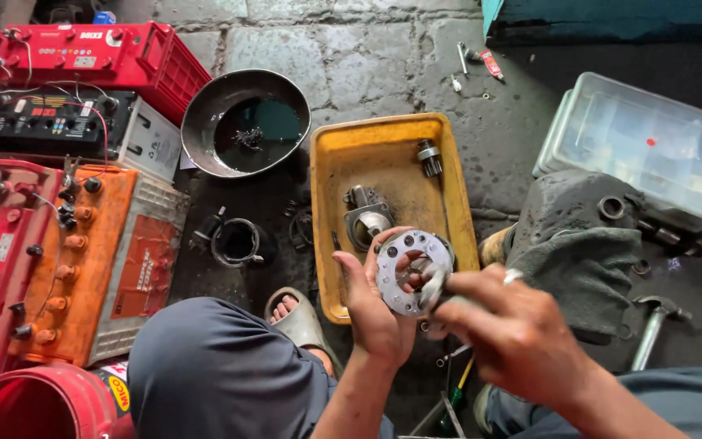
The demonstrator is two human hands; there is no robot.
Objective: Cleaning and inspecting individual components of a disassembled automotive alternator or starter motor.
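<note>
The left hand (375, 313) is gripping a round metal plate (413, 271) just below the yellow tray (392, 146). The right hand (513, 329), blurred, is pinching something against it; what, nobody can tell

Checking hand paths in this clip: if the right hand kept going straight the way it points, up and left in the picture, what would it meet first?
Most likely the round metal plate held in the left hand. The right hand is blurred, with its fingertips already at the plate's edge; depth is unclear.

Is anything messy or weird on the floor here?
Yes. The dark round pan holds a puddle of black liquid with bits in it, and small loose parts lie scattered on the stone floor. The left hand holds a round metal plate that looks whole; the right hand is blurred.
</note>
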